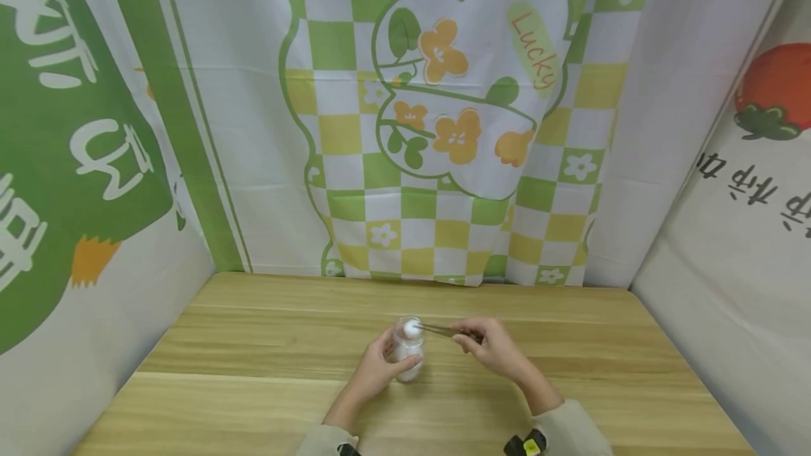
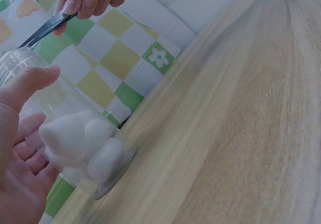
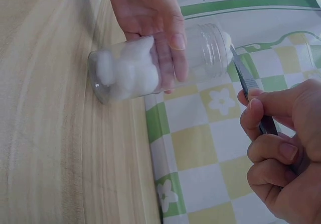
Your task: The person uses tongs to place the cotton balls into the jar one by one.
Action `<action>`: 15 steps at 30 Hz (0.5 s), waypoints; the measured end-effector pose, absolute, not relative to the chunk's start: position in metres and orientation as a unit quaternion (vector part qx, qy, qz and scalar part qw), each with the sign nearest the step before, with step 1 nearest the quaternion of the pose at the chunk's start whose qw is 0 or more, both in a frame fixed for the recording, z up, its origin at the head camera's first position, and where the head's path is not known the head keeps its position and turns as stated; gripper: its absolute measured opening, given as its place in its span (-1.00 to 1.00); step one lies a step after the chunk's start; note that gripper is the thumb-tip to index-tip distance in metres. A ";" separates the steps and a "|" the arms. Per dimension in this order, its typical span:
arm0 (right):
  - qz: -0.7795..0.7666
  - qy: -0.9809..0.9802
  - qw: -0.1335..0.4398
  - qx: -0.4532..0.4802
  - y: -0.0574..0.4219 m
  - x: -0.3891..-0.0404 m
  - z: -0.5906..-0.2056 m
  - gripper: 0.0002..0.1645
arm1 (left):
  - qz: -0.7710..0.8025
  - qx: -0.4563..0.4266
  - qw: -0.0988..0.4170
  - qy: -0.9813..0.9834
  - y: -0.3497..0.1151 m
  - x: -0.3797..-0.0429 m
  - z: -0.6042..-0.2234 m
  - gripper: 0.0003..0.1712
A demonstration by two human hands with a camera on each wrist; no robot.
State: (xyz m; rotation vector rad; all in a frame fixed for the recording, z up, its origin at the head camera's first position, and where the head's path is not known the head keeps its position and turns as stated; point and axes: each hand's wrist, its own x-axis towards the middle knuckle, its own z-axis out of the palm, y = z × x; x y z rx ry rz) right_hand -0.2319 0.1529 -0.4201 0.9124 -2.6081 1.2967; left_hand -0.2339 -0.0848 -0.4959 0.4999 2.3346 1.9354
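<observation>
A clear glass jar (image 3: 203, 53) stands on the wooden table, its lower part filled with several white cotton balls (image 2: 80, 138). My left hand (image 1: 375, 370) grips the jar from the left, thumb on the near side and fingers round the far side. In my right hand (image 1: 493, 349) a pair of metal tweezers (image 1: 442, 330) is pinched, pointing left. At the tweezers' tip, a single cotton ball (image 1: 412, 329) sits at the jar's open mouth; in the right wrist view the tip and rim partly hide it.
The wooden table (image 1: 266, 322) stretches out around the hands. Behind it hangs a green and yellow checked cloth (image 1: 418, 231), with printed white cloths at the left and right sides.
</observation>
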 end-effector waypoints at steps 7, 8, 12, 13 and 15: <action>0.426 -0.854 0.041 0.297 0.153 -0.234 -0.426 -0.74 | 0.634 0.161 0.040 0.756 -0.084 -0.234 -0.496 -0.21; 0.426 -0.855 0.039 0.295 0.153 -0.234 -0.426 -0.74 | 0.633 0.161 0.040 0.756 -0.084 -0.235 -0.497 -0.21; 0.429 -0.856 0.030 0.287 0.152 -0.233 -0.426 -0.73 | 0.633 0.160 0.043 0.756 -0.085 -0.234 -0.496 -0.21; 0.430 -0.856 0.028 0.286 0.152 -0.233 -0.426 -0.73 | 0.633 0.160 0.044 0.756 -0.085 -0.234 -0.496 -0.21; 0.433 -0.856 0.023 0.282 0.152 -0.233 -0.426 -0.73 | 0.633 0.160 0.045 0.756 -0.085 -0.234 -0.496 -0.21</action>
